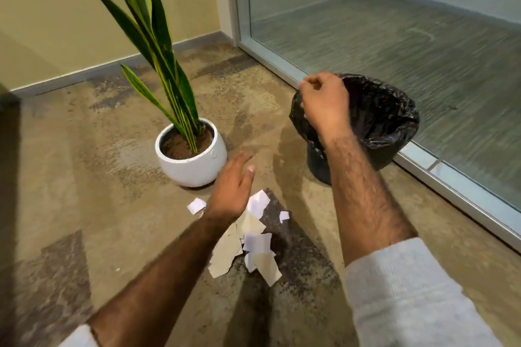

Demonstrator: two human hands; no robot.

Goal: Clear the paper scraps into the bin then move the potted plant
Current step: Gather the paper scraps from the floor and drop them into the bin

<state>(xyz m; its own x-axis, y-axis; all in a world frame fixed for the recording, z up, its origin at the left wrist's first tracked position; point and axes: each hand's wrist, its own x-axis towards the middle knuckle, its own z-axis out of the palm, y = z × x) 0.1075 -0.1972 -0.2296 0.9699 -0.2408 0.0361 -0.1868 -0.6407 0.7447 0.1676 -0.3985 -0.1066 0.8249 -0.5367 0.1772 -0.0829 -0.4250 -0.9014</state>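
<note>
Reaching over a heap of scraps (255, 239) on the near floor, a person's left hand (231, 191) spreads flat and empty, while the right hand (324, 104) curls over the near-left rim of the bin (389, 121) by the glass at right; whether it pinches paper or liner cannot be told. The scraps look light and limp, best gathered in bunches. The plant (158, 45), left of the bin, sits in a smooth white pot (191, 169), likely heavy; grip it low, both sides. Leaf tips are cut off above, the bin's inside hidden, the left fingers blurred.
</note>
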